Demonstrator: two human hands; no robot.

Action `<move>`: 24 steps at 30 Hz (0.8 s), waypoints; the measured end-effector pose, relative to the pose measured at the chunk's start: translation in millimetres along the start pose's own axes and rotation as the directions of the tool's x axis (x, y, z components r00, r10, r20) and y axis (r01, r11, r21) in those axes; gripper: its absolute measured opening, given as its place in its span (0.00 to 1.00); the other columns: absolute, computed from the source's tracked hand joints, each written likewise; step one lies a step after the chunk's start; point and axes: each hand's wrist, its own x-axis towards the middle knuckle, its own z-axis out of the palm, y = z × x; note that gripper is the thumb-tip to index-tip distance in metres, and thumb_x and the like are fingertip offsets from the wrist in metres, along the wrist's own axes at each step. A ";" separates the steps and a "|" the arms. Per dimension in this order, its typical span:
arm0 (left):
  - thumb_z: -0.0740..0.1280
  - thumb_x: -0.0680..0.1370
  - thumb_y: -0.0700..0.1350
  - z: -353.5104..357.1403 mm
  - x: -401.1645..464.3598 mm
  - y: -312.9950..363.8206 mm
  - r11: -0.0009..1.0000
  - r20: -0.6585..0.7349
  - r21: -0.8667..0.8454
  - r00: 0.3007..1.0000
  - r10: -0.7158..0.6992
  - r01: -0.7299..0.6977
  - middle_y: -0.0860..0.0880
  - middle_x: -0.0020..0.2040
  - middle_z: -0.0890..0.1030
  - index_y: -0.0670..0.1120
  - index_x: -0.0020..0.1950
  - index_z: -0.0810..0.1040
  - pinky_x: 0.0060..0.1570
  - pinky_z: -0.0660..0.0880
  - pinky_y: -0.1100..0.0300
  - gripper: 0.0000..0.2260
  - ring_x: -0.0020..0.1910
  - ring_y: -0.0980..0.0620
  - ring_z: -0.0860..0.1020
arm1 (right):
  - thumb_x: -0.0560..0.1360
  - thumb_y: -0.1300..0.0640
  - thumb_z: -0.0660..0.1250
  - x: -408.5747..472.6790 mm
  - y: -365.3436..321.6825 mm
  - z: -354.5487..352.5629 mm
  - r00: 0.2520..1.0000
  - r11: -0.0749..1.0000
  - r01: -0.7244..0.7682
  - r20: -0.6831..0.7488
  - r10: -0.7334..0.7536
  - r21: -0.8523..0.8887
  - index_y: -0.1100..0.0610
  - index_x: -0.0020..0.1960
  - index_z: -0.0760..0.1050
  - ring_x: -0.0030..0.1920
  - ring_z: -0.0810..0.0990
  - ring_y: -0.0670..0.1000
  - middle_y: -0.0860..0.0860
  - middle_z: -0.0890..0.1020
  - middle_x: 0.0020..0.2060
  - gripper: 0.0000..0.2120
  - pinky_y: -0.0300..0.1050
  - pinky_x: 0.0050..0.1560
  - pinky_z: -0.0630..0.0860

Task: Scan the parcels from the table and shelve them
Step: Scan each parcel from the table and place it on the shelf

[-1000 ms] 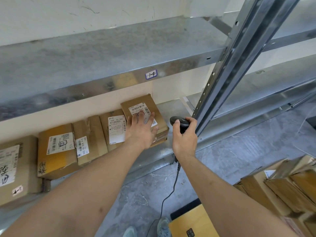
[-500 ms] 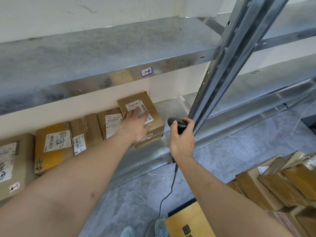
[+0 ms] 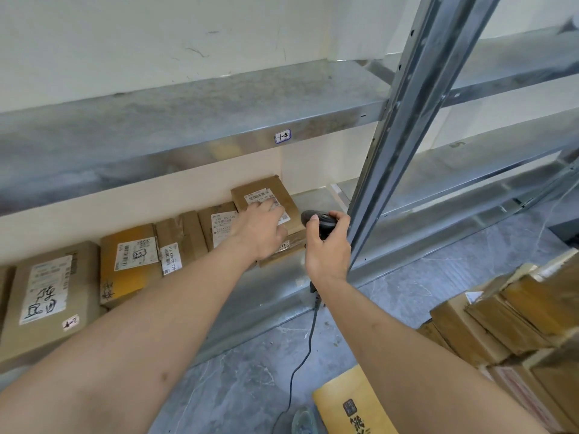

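Observation:
A brown cardboard parcel [image 3: 266, 191] with a white barcode label lies on top of another parcel at the right end of the low metal shelf [image 3: 275, 286]. My left hand [image 3: 261, 228] rests flat on its top, fingers straight over the label. My right hand [image 3: 327, 249] grips a black corded barcode scanner [image 3: 318, 219], held just right of that parcel with its head turned toward it. Several other labelled parcels [image 3: 128, 261] lie in a row to the left on the same shelf.
A slanted grey steel upright [image 3: 404, 120] stands right of my right hand. An upper shelf [image 3: 188, 120] carries a small tag [image 3: 282, 136]. Stacked cardboard parcels [image 3: 513, 314] sit at the lower right, a yellow package [image 3: 351, 408] below. The scanner cable [image 3: 300, 361] hangs to the grey floor.
My left hand has slid further in over the top parcel as it went deeper onto the shelf. The view has pulled back and up. My right hand keeps the scanner beside the parcel.

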 end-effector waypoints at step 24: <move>0.59 0.83 0.61 -56.5 -189.6 49.3 0.792 -0.135 0.049 0.781 0.609 -0.609 0.45 0.72 0.74 0.50 0.76 0.70 0.69 0.72 0.42 0.25 0.72 0.41 0.70 | 0.84 0.41 0.61 -252.5 -56.8 -81.3 0.813 0.998 -0.017 -0.582 -0.017 -0.053 0.47 0.65 0.66 0.46 0.80 0.53 0.42 0.77 0.44 0.15 0.50 0.46 0.75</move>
